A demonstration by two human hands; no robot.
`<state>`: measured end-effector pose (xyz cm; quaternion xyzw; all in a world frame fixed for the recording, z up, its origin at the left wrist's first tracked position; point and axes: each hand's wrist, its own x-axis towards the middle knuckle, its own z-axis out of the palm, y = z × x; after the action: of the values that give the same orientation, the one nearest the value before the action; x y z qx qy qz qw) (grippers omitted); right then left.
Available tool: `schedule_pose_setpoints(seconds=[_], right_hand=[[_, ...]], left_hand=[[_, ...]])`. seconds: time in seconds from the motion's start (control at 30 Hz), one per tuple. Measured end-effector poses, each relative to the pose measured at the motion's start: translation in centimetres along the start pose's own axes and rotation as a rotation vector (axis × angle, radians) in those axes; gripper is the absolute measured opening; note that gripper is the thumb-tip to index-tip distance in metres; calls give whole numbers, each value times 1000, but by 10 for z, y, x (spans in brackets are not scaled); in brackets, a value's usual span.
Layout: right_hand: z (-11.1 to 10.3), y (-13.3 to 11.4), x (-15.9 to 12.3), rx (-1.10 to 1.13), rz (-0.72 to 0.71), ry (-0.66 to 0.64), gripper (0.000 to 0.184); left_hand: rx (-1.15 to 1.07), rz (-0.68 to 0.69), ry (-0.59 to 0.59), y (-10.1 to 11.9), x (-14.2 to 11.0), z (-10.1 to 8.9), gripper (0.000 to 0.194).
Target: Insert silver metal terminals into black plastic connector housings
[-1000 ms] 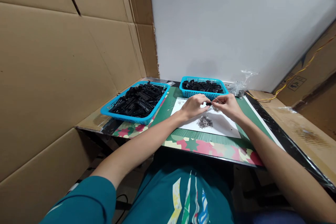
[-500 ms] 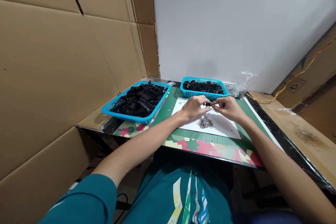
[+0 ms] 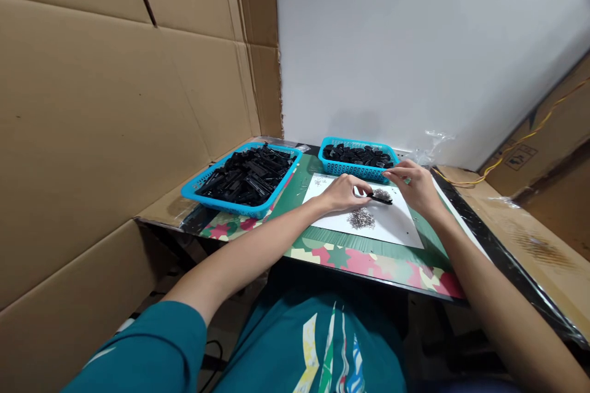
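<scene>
My left hand (image 3: 345, 193) is closed, pinching a slim black plastic piece (image 3: 381, 199) between thumb and fingertips above the white sheet (image 3: 391, 227). My right hand (image 3: 412, 183) is raised at the front right corner of the smaller blue basket (image 3: 354, 169), its thumb and fingers brought together. Whatever those fingers hold, if anything, is too small to make out. Below the black piece lies a pile of tiny metal parts (image 3: 361, 218). A second small metal pile (image 3: 380, 194) shows behind it.
A larger blue basket (image 3: 230, 206) heaped with long black plastic pieces (image 3: 249, 175) stands at the left. Short black pieces (image 3: 357, 155) fill the smaller one. Clear plastic wrap (image 3: 426, 153) lies at the back right. Cardboard (image 3: 138, 104) walls the left side; a yellow cable (image 3: 498, 163) runs at the right.
My hands have moved apart. The right has risen away to the right, toward the smaller basket; the left has come slightly lower and right, with the black piece now showing lengthwise.
</scene>
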<state>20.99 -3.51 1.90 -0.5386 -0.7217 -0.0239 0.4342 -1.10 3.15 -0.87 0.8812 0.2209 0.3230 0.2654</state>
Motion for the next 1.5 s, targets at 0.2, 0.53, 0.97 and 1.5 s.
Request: schedule_pose_setpoints(seconds=[0.2,0.53,0.97,1.5], right_hand=[[9,-10,-1,232,225,-96,33],[21,-13,-3,466,392,-182,44],[20,-13,-2,481,411,-163,43],[15,-16,-1,465,408,-191,31]], left_hand=[[26,20,-81,1,1,-2,19],[91,52,-65,-2,2,0,18],[184,94,-41,-12,2,6,14],[135,88,-66,-10,3,5,15]])
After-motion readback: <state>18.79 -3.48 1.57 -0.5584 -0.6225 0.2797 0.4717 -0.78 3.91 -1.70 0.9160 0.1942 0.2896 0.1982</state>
